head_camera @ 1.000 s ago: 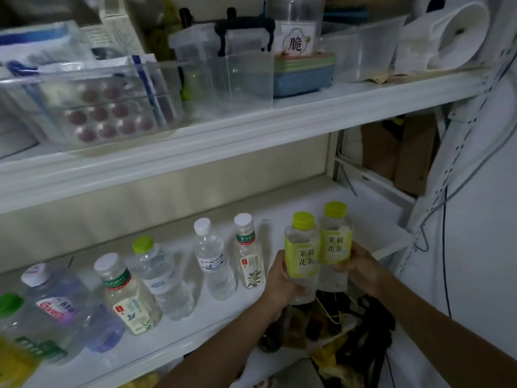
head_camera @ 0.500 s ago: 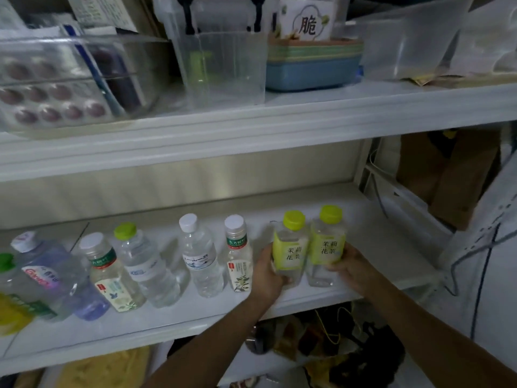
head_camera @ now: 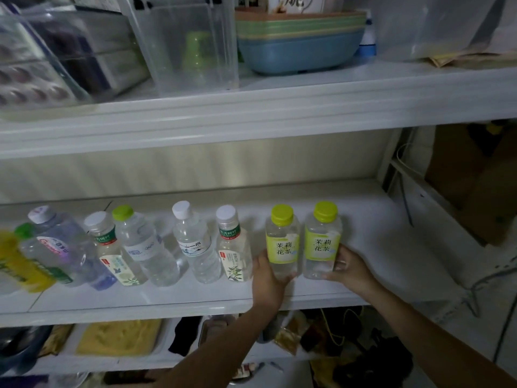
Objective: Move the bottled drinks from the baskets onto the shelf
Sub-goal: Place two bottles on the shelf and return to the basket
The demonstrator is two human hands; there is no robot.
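Head view, the only one supplied.

Change noted: held in the air in front of the shelf (head_camera: 372, 225) a second ago; now stood upright on its board, side by side, at the right end of the line. Concerns the left tea bottle (head_camera: 282, 243) and the right tea bottle (head_camera: 323, 240), both yellow-capped and very close together; cannot tell whether touching.

Left hand (head_camera: 267, 278): wrapped round the lower body of the left tea bottle, fingers curled, not let go. Right hand (head_camera: 349, 271): curled round the base of the right tea bottle, likewise gripping.

Judged: placing all but done for this pair, with only letting go and drawing back left. Baskets not in view, so no count possible of bottles yet to move.

Surroundings: row of bottles (head_camera: 140, 247) to the left along the same board, ending in a white-capped bottle (head_camera: 233, 247) just beside the left hand. Above, upper shelf (head_camera: 251, 121) carrying a clear box (head_camera: 184, 46) and a blue basin (head_camera: 299, 49). Cardboard box (head_camera: 475, 177) beyond the right upright, well apart.

Obstructions: only the white-capped bottle, close to the left wrist. Risk judged slight: a knock on pulling out, and a tall narrow bottle likely to tip if nudged.
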